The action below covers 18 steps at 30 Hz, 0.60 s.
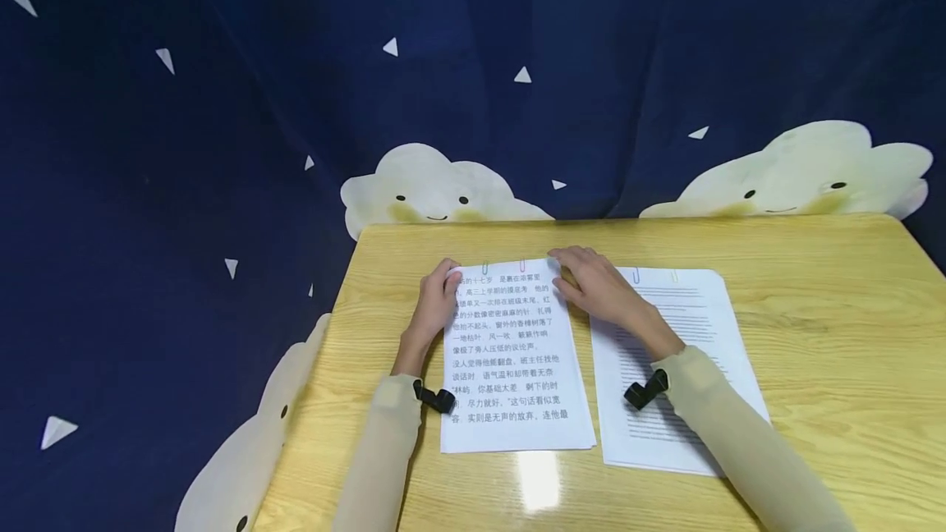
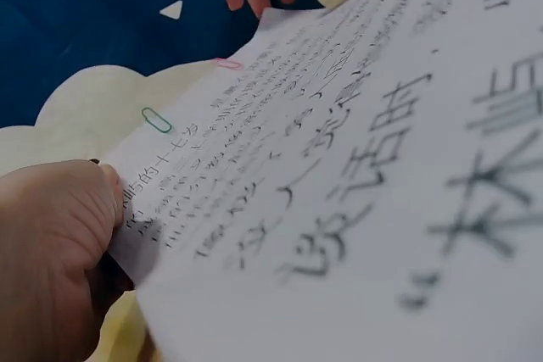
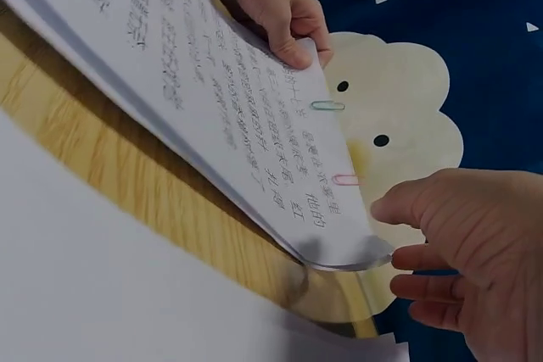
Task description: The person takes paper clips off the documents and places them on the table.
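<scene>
A stack of printed sheets with large text lies before me, a green paper clip and a pink paper clip on its top edge. My left hand pinches its upper left corner, thumb on the printed face and the other fingers hidden below. In the left wrist view that corner is raised. At the upper right corner is my right hand; its thumb stands apart from the fingers, and the fingertips are right at the paper's edge in the right wrist view.
A second stack of sheets with smaller print lies to the right, partly under my right forearm. It carries a blue paper clip and a yellow paper clip. The wooden table meets a dark blue cloud-print curtain behind.
</scene>
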{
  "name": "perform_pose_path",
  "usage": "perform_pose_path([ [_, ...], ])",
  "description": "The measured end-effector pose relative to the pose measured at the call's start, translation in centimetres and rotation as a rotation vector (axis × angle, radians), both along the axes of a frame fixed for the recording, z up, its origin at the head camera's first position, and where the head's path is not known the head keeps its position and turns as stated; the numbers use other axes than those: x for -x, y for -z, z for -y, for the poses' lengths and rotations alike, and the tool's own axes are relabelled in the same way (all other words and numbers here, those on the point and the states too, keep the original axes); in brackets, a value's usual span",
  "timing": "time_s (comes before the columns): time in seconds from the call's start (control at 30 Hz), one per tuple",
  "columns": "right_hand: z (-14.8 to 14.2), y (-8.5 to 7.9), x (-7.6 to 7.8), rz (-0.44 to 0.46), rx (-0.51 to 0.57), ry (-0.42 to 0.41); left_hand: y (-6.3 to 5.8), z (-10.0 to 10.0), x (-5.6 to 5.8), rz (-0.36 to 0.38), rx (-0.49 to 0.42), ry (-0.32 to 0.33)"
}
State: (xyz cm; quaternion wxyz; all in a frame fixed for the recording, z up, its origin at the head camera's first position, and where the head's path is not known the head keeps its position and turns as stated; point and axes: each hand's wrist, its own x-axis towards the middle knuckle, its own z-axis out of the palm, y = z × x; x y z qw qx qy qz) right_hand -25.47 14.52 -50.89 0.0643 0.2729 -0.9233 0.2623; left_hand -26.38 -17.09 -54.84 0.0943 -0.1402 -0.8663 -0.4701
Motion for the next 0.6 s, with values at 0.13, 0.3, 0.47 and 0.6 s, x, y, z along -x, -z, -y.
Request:
perform_pose_path([
  [0.13,-0.2,-0.1,0.0,0.001,0.015,0.020,-0.1,-0.2,-0.1,-0.008,-0.085,-0.002],
  [0.3,-0.5,-0.7,-0.1,0.009,0.056,0.038,-0.9,-0.8,-0.5,-0.003,-0.137,0.033],
  [0.47,-0.6,-1.7,-0.3,-0.026,0.089,0.059,-3.8,-1.4,-1.5,0.038,-0.184,0.084],
  [0.6,-0.5,-2.3,-0.5,-0.057,0.115,0.085,-7.2,-1.7,-2.7,0.101,-0.209,0.153],
])
